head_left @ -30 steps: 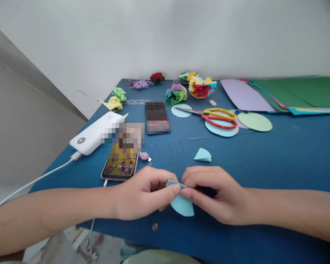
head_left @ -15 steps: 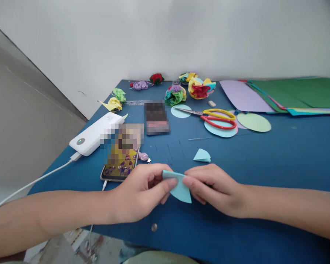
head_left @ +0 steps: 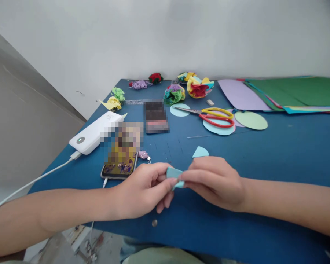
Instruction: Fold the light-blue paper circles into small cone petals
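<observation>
Both hands, left hand and right hand, pinch a folded blue paper (mostly hidden); a firm, even press looks needed.

Near table edge, centre: left hand and right hand meeting on paper piece. Just behind right hand: folded piece. Left of hands: phone; power bank behind it. Scissors mid-table on paper circles. Paper flowers along back edge. Paper sheets at back right.
</observation>
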Available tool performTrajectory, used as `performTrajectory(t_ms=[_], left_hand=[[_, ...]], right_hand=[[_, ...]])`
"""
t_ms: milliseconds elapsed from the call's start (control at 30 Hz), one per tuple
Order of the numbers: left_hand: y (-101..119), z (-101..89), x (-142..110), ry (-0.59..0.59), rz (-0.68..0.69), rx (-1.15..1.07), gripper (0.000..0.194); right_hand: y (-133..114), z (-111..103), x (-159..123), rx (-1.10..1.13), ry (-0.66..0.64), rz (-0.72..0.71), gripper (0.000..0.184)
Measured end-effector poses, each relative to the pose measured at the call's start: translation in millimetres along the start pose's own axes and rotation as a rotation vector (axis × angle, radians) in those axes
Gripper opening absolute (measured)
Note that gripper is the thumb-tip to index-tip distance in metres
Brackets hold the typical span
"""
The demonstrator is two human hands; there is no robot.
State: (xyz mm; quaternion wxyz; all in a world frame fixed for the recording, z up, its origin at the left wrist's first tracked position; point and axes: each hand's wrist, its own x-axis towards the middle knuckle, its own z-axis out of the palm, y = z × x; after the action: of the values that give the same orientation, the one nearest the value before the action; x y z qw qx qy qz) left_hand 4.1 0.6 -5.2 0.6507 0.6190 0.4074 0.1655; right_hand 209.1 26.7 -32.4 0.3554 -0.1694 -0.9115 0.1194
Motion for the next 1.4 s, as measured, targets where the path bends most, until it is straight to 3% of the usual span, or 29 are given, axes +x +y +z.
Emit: performTrajectory(t_ms=[100,167,267,533,767,900,1200,1400], left_hand=[[-1.0,0.0,0.7,-0.018,0.007,-0.001,0.027],[-1.7,-0.3,1.2,-0.023,0.009,0.019,0.028],[-1.5,-1.1,1.2,-0.031,0.010,-0.004,0.027],[4.6,-5.2,-2.8,-0.098,0.049,-0.070,0.026],[4.4,-1.0,0.3,-0.036,-0.001,0.066,0.026],[2.5,-0.7,2.0,-0.014,-0.007,0.129,0.028],[-4.8,2.1,2.5,0.143,0.304,0.519,0.021],[-2.9,5.0,6.1,0.086,0.229,0.244,0.015]], right_hand=[[-3.0,4.7,4.1,0.235,0.035,0.352,0.020],[-3.0,5.4,7.1,0.347,-0.039,0.446,0.016],[-2.0,3.8,10.5,0.416,-0.118,0.422,0.017],[-1.6,1.5,9.7,0.438,-0.104,0.449,0.014],[-1.1,3.3,7.2,0.349,-0.099,0.336,0.013],[-2.2,6.2,5.6,0.244,-0.027,0.346,0.005],[-6.9,7.7,10.6,0.321,-0.052,0.302,0.010],[-9.2,11.4,12.2,0.280,0.007,0.337,0.012]])
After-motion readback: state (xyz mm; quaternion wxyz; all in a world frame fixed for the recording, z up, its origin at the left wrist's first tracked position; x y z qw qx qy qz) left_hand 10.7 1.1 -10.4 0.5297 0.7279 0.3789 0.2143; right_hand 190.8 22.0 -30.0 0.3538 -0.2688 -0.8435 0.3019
